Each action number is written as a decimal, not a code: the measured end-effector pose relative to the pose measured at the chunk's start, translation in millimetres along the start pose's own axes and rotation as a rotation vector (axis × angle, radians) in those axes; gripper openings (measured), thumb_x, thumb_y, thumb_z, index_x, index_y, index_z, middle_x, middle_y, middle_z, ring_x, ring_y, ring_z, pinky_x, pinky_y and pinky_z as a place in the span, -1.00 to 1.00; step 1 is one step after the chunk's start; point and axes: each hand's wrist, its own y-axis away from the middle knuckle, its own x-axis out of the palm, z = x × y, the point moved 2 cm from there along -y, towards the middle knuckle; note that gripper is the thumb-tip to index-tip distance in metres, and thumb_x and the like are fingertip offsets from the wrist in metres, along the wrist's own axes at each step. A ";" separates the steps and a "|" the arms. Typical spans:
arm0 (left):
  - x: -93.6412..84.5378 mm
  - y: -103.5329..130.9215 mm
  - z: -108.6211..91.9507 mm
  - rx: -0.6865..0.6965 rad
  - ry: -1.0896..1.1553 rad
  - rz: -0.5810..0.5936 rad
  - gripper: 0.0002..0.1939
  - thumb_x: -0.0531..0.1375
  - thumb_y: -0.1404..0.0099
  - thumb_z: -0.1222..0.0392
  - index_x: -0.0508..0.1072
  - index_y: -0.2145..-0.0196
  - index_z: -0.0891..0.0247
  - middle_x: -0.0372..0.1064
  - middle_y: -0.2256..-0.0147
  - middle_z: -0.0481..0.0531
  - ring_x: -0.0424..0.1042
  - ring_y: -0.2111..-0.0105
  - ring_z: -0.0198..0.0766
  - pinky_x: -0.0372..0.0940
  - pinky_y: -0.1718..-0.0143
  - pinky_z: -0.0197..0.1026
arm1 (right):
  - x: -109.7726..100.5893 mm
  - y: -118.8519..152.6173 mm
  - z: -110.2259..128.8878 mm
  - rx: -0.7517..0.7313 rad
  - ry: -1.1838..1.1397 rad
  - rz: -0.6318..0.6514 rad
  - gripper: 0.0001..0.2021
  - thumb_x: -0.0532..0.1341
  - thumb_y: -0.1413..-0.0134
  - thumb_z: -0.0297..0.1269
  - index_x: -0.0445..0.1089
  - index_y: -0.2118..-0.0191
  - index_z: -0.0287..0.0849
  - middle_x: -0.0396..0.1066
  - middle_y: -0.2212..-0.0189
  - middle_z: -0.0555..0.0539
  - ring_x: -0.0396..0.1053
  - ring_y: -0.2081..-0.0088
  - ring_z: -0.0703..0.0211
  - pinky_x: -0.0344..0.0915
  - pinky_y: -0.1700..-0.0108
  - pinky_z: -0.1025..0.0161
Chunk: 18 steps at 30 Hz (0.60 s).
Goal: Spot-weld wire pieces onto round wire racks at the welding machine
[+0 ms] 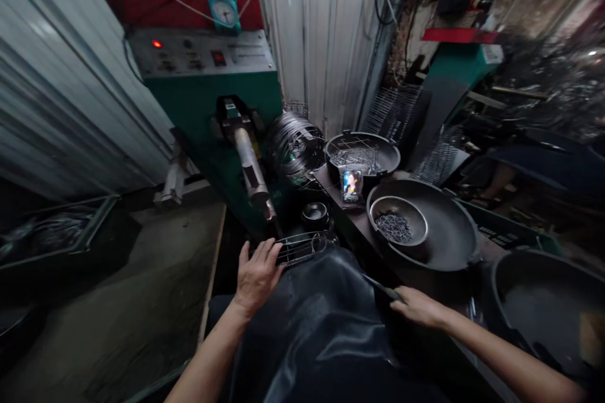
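My left hand [259, 274] is closed on the near left end of a small wire frame [297, 248], its fingers over the wires. The frame lies by the pointed tip of a metal electrode arm [253, 170] on a green machine [198, 101]. Around the handle of a thin, dark hand tool [382, 288] my right hand [418, 307] is wrapped. The tool slants towards the frame over a shiny black apron [326, 315] on my lap; its exact kind is unclear. Just behind the frame stands a small round metal cup [315, 213].
A wire coil [295, 145] stands right of the machine. Wide black pans [456, 227] line the right, one holding a bowl [420, 211] of small metal pieces. A lit phone [352, 184] stands between pans. A green crate [108, 214] is at left. Another person's arm [501, 179] shows far right.
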 end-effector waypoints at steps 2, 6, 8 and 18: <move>3.4 -2.9 2.2 0.005 0.012 -0.010 -0.64 0.08 -0.22 0.23 0.28 0.01 0.28 0.32 0.04 0.26 0.34 0.09 0.01 -0.03 -0.08 0.19 | -17.4 19.3 -67.1 0.055 0.177 -0.239 -0.89 0.25 0.27 -0.26 0.38 0.47 -0.07 0.41 0.41 -0.15 0.37 0.20 -0.16 0.21 0.06 -0.02; 7.2 -10.1 0.8 -0.009 0.021 -0.014 -0.63 0.08 -0.22 0.23 0.25 0.00 0.30 0.33 0.06 0.26 0.33 0.09 0.00 -0.03 -0.07 0.19 | -45.3 51.9 -150.4 0.266 0.353 -0.527 -0.86 0.28 0.34 -0.21 0.29 0.57 0.01 0.38 0.45 -0.21 0.35 0.19 -0.34 0.17 0.10 -0.27; 6.7 -13.0 -0.2 -0.025 0.012 -0.008 -0.64 0.09 -0.21 0.24 0.24 0.02 0.31 0.33 0.07 0.26 0.33 0.09 0.00 -0.02 -0.07 0.18 | -51.9 48.7 -144.9 0.323 0.472 -0.559 -0.77 0.32 0.41 -0.21 0.21 0.66 -0.02 0.36 0.49 -0.23 0.34 0.20 -0.44 0.15 0.16 -0.35; -0.6 -16.3 0.3 -0.098 -0.015 0.021 -0.63 0.12 -0.18 0.26 0.25 0.03 0.27 0.31 0.05 0.24 0.31 0.08 -0.01 0.00 -0.06 0.17 | 22.2 -91.9 165.7 -0.899 0.377 -0.291 -0.63 0.18 -0.05 -0.12 0.33 0.03 -0.14 0.29 0.05 -0.20 0.17 -0.01 -0.02 0.15 -0.06 0.01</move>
